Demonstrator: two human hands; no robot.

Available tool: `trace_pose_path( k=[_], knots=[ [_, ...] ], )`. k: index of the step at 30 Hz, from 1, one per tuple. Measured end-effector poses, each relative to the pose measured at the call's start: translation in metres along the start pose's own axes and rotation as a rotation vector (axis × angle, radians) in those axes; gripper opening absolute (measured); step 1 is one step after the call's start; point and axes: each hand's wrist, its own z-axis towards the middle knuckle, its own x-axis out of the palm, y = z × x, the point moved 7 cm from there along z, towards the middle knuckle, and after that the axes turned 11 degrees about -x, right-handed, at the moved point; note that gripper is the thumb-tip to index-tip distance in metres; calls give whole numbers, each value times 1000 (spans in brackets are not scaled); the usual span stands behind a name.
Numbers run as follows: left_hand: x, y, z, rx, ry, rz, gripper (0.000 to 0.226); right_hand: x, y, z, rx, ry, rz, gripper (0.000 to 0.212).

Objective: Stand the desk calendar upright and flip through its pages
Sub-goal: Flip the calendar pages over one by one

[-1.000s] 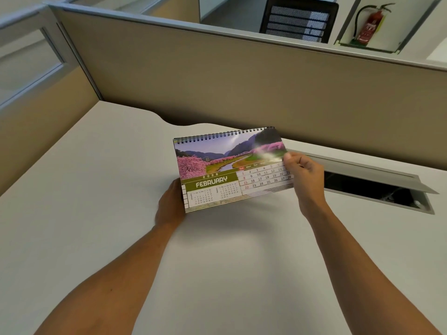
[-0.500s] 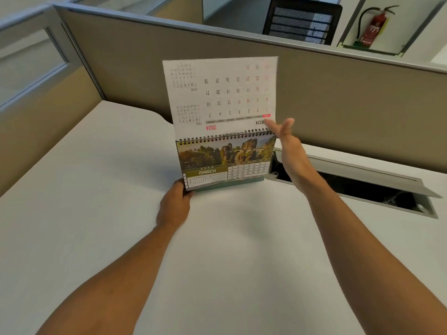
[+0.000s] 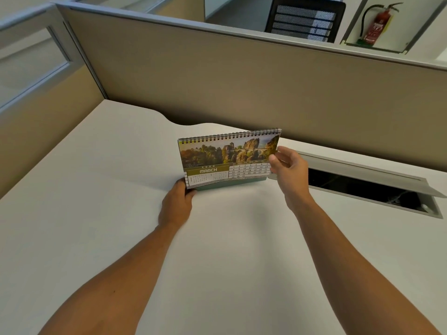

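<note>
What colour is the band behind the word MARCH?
Olive green band with white lettering, on the desk calendar; head view.

White desk (image 3: 96,238), beige partition (image 3: 242,88), black chair (image 3: 304,19), fire extinguisher (image 3: 376,22)

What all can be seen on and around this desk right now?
desk calendar: one, spiral-bound, open at March, standing mid-desk
desk: one, white
cable hatch: one, grey lid open, right of the calendar
partition: one, beige, behind the desk
office chair: one, black, beyond the partition
fire extinguisher: one, red, far right on the wall
left hand: one, gripping the calendar's lower left corner
right hand: one, fingers at the page's right edge
</note>
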Motion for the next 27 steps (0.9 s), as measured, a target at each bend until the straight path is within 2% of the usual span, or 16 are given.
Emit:
trace_pose_path(
  k=[11, 15, 20, 23, 26, 27],
  knots=[
    [-2, 1, -2, 3, 11, -2, 30, -20, 9, -5, -121, -70, -85, 13],
    [-3, 2, -4, -36, 14, -23, 39, -24, 7, -6, -109, -37, -120, 9],
    [-4, 2, -7, -38, 19, -64, 42, -29, 23, -9, -115, -16, -22, 26],
    [-5, 3, -12, -86, 13, -135, 37, -28, 37, -5, -85, 52, 98, 40],
    [-4, 4, -8, -89, 4, -82, 30, -19, 53, 1, -48, 164, 322, 73],
    [-3, 2, -6, -46, 0, -26, 32, -15, 61, 3, -76, 192, 387, 77]
  ],
)
